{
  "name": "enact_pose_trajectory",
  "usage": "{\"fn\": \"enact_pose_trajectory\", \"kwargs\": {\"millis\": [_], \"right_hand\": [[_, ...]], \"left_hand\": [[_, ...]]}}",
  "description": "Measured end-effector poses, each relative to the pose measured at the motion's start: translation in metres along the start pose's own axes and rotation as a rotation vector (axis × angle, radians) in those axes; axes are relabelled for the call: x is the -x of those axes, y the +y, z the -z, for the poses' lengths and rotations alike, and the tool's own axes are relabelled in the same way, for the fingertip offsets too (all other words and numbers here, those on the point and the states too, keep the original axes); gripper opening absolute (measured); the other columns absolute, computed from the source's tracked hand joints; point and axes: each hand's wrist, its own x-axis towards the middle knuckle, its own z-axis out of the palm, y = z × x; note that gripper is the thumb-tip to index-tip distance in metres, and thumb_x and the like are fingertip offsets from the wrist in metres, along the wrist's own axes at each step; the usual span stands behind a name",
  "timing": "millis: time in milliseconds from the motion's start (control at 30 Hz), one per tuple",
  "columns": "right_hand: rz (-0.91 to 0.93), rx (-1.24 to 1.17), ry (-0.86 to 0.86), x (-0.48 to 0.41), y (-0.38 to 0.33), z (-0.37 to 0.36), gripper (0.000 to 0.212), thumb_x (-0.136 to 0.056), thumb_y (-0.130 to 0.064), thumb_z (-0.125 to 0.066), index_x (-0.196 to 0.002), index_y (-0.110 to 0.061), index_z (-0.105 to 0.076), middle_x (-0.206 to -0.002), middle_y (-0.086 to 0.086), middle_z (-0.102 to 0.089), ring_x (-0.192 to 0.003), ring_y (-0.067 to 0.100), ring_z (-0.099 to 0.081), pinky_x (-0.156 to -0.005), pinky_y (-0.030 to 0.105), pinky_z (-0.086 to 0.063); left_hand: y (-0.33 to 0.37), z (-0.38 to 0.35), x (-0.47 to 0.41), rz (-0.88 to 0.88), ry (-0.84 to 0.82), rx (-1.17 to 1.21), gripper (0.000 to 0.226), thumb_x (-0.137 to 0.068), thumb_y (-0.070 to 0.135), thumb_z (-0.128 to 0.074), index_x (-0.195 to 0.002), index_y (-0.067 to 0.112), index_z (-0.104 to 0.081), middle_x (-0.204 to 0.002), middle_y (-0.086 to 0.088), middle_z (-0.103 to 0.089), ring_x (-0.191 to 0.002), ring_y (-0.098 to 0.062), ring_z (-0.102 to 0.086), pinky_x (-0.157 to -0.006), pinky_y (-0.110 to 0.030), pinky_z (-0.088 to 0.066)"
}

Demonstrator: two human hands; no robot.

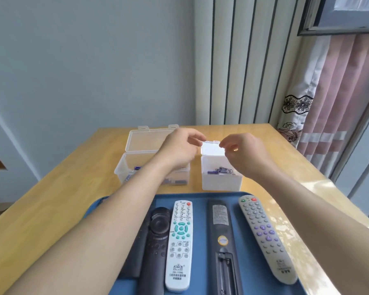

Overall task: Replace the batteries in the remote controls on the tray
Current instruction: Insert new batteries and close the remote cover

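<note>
At frame centre the left hand (178, 148) and right hand (244, 154) curl at the raised lid (213, 149) of the small white plastic box (221, 182); whether they pinch it, I cannot tell. The purple cylindrical batteries (218, 171) lie just below the right hand.

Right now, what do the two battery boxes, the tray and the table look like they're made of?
The left box: clear glossy plastic; batteries show through its walls. The right box: frosted white plastic; its front wall hides its contents. The tray: blue, matte, probably plastic, not certain. The table: pale wood grain with glare, likely laminate or varnished wood.
</note>
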Motion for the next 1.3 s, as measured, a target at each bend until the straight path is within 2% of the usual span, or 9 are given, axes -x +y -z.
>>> {"fn": "enact_pose_trajectory", "kwargs": {"millis": [167,267,367,500,633,767,867,1000,1300], "right_hand": [[0.177,-0.093,-0.309,-0.014,-0.048,-0.015,0.024,-0.094,-0.020,-0.055,-0.109,-0.020,-0.073,-0.112,-0.001,-0.073,-0.104,0.017,-0.066,-0.094,0.033,-0.051],[0.270,-0.001,-0.541,-0.020,-0.077,-0.033,0.036,-0.094,-0.040,-0.059,-0.124,-0.021,-0.065,-0.119,-0.002,-0.068,-0.108,0.018,-0.062,-0.095,0.029,-0.047],[0.363,0.265,-0.697,-0.026,-0.093,-0.050,0.040,-0.092,-0.041,-0.061,-0.129,-0.026,-0.060,-0.124,-0.003,-0.064,-0.104,0.019,-0.058,-0.094,0.033,-0.048],[0.416,0.597,-0.809,-0.033,-0.101,-0.065,0.047,-0.090,-0.039,-0.061,-0.135,-0.027,-0.053,-0.130,-0.005,-0.059,-0.115,0.020,-0.055,-0.095,0.039,-0.047],[0.365,0.554,-0.925,-0.041,-0.104,-0.062,0.047,-0.091,-0.037,-0.061,-0.136,-0.022,-0.055,-0.130,-0.002,-0.060,-0.116,0.021,-0.056,-0.093,0.032,-0.045],[0.262,0.233,-0.644,-0.065,-0.095,-0.054,0.020,-0.089,-0.017,-0.057,-0.096,-0.028,-0.072,-0.108,-0.004,-0.072,-0.100,0.022,-0.063,-0.094,0.038,-0.051],[0.280,0.420,-0.409,-0.076,-0.086,-0.061,0.029,-0.090,-0.012,-0.052,-0.084,-0.036,-0.067,-0.100,-0.007,-0.068,-0.094,0.021,-0.056,-0.087,0.037,-0.041],[0.422,0.621,-0.420,-0.074,-0.082,-0.079,0.018,-0.087,-0.011,-0.055,-0.086,-0.025,-0.066,-0.095,-0.003,-0.065,-0.096,0.023,-0.054,-0.081,0.035,-0.030],[0.639,1.063,-0.592,-0.071,-0.101,-0.099,0.014,-0.091,-0.007,-0.060,-0.085,-0.013,-0.049,-0.069,0.001,-0.040,-0.074,0.022,-0.051,-0.056,0.027,-0.040]], "left_hand": [[-0.036,0.065,0.004,0.101,0.114,-0.087,0.040,-0.086,-0.004,-0.038,-0.083,0.018,-0.070,-0.085,-0.003,-0.073,-0.070,-0.013,-0.063,-0.069,-0.031,-0.055],[-0.058,0.082,0.005,0.172,-0.045,-0.186,0.027,-0.096,0.010,-0.044,-0.091,0.018,-0.070,-0.087,-0.003,-0.073,-0.075,-0.015,-0.065,-0.070,-0.029,-0.054],[-0.068,0.080,0.006,0.153,-0.238,-0.334,0.028,-0.097,0.024,-0.047,-0.096,0.020,-0.074,-0.091,0.005,-0.073,-0.085,-0.012,-0.068,-0.083,-0.032,-0.054],[-0.068,0.073,0.005,0.150,-0.326,-0.394,0.037,-0.094,0.016,-0.039,-0.098,0.025,-0.074,-0.090,0.007,-0.070,-0.080,-0.010,-0.072,-0.086,-0.032,-0.052],[-0.073,0.074,-0.005,0.196,-0.333,-0.416,0.039,-0.087,0.003,-0.039,-0.089,0.023,-0.073,-0.087,0.004,-0.072,-0.076,-0.009,-0.072,-0.083,-0.028,-0.054],[-0.076,0.083,-0.016,0.091,-0.276,-0.573,0.020,-0.083,0.008,-0.064,-0.091,0.022,-0.076,-0.089,0.006,-0.072,-0.081,-0.008,-0.064,-0.072,-0.020,-0.050],[-0.071,0.082,-0.022,0.072,-0.410,-0.727,0.013,-0.083,0.017,-0.071,-0.095,0.021,-0.076,-0.089,0.007,-0.068,-0.082,-0.010,-0.060,-0.063,-0.017,-0.045],[-0.068,0.075,-0.034,0.134,-0.511,-0.795,0.023,-0.071,0.033,-0.084,-0.090,0.022,-0.075,-0.089,0.006,-0.067,-0.086,-0.015,-0.062,-0.070,-0.025,-0.051],[-0.070,0.069,-0.042,0.145,-0.615,-0.873,0.018,-0.071,0.028,-0.084,-0.082,0.021,-0.071,-0.079,0.009,-0.062,-0.083,-0.016,-0.058,-0.067,-0.026,-0.048]]}}
